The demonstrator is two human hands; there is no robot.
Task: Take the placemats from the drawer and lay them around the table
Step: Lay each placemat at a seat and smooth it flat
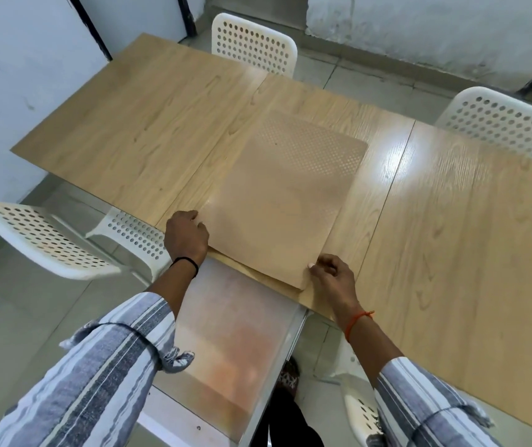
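A tan, dot-textured placemat [287, 195] lies flat on the light wooden table [148, 124], its near edge at the table's front edge. My left hand [187, 235] grips the mat's near left corner. My right hand [332, 272] pinches its near right corner. Below the table edge an open drawer [232, 346] is pulled out toward me, with a pale orange-tinted surface inside; I cannot tell whether that is another mat.
White perforated chairs stand around the table: one at the far side [253, 43], one at the right [503, 124], one at the near left [48, 237], and part of one by my right arm [361, 417]. Grey tiled floor lies below.
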